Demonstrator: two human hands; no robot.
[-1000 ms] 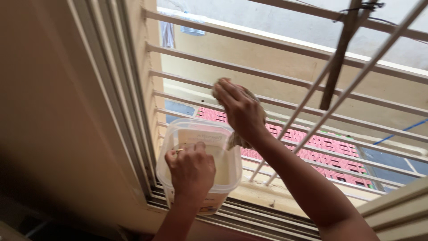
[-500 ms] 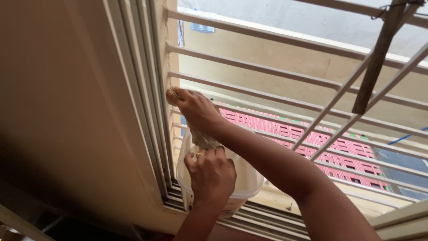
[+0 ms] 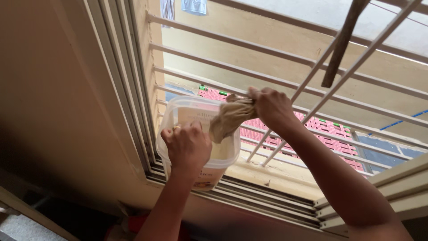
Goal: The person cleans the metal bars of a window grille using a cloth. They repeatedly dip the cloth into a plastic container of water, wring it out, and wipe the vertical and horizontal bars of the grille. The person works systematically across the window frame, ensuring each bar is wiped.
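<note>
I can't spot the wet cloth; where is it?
In the head view, centre: the cloth hangs from the right hand, above the plastic tub the left hand holds.

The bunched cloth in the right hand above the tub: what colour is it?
The bunched cloth is dull greyish-brown, plain, no pattern; clearest in the head view.

Bright daylight through window grille (image 3: 285, 82); wall (image 3: 53, 111) at left shaded; sharp focus, sky overexposed.

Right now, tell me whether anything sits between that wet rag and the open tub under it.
Nothing visible does. The right hand holds the bunched brown rag directly over the clear plastic tub, which the left hand grips at the near rim. The window bars lie behind them.
</note>
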